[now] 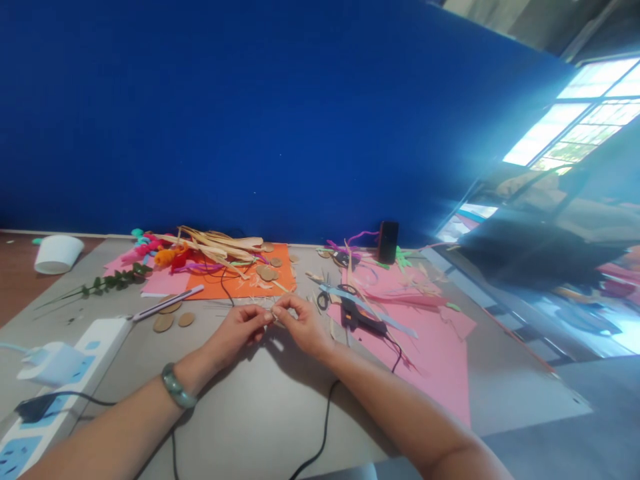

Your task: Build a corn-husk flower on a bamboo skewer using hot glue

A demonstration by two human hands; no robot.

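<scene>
Over the middle of the table, my left hand and my right hand meet at their fingertips. Both are closed in a pinch on something small and pale, too tiny to make out. A green bangle circles my left wrist. Just beyond the hands lies orange paper with round wooden slices and pale scraps on it. To the right of my right hand are scissors and a black glue gun on pink paper.
A white power strip with plugs stands at left, near a craft knife and a green leafy sprig. Dried husk strips and a white cup sit farther back. A black cable crosses the front; a phone leans by the blue partition.
</scene>
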